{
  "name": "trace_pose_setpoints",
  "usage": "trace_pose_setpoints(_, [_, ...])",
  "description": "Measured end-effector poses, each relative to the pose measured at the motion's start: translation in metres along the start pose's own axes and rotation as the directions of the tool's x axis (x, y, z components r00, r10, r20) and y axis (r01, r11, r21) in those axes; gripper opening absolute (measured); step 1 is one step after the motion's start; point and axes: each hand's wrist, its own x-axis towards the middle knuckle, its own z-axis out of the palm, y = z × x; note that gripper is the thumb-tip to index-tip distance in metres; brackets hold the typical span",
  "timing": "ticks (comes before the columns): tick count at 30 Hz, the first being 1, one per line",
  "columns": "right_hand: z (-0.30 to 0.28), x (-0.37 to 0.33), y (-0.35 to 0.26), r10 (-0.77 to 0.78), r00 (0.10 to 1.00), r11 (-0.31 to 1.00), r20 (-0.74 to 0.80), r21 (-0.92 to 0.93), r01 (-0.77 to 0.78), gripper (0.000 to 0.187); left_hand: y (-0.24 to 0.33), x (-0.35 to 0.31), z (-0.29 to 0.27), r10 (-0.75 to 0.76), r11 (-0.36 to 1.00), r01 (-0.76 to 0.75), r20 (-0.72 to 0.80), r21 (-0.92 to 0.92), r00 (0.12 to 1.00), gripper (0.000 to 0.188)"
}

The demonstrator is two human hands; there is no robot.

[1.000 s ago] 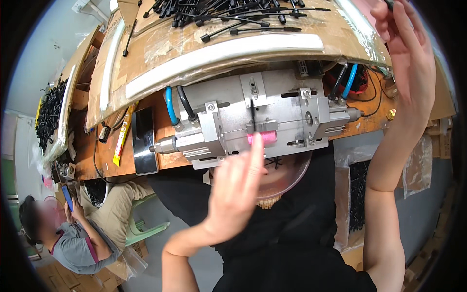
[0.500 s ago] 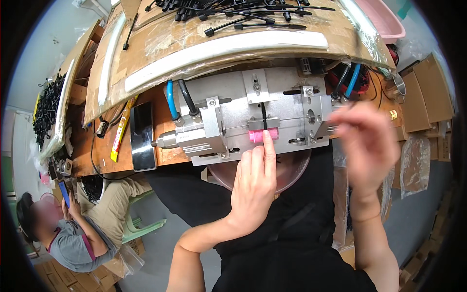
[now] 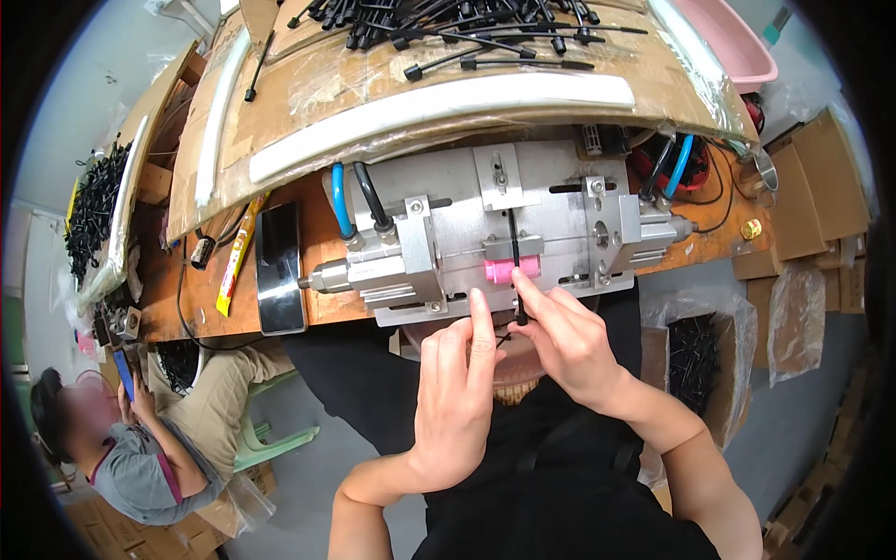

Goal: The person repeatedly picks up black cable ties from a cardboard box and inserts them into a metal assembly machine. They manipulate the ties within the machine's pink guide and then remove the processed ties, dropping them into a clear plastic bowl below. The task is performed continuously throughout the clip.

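A thin black rod (image 3: pixel 514 245) with a thicker lower end lies front to back across a metal fixture (image 3: pixel 457 201), over a pink block (image 3: pixel 499 271) at its middle. My right hand (image 3: pixel 574 345) is closed in a pinch on the rod's near end, by the front edge of the fixture. My left hand (image 3: pixel 455 397) hovers just left of it, index finger stretched out, other fingers loosely bent, holding nothing. Metal cylinder units with hoses flank the block, the left unit (image 3: pixel 397 266) and the right unit (image 3: pixel 644 229). Beneath the hands, a pinkish bowl (image 3: pixel 518 369) is partly hidden.
Black rods with caps (image 3: pixel 467 23) are heaped on a cardboard-topped shelf (image 3: pixel 355 98) above the fixture. Left on the bench lie a phone (image 3: pixel 278 266) and a yellow packet (image 3: pixel 238 257). A lined box of black parts (image 3: pixel 695 359) stands at right. Another person (image 3: pixel 159 448) sits at lower left.
My right hand has come in from the right and taken hold of the rod's near end. My left index finger has drawn back from the pink block, toward me and left.
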Motion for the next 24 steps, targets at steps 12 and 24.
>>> trace_pose_setpoints(12, [-0.107,0.233,0.026,0.033,0.975,0.812,0.218,-0.575,0.101,0.015,-0.069,0.235,-0.043,0.467,0.882,-0.469,0.051,0.045,0.883,0.009])
trace_pose_setpoints(24, [-0.152,0.260,0.027,-0.011,0.999,0.916,0.040,-0.399,0.026,0.022,-0.070,0.194,-0.082,0.364,0.923,-0.331,0.172,-0.195,0.915,0.017])
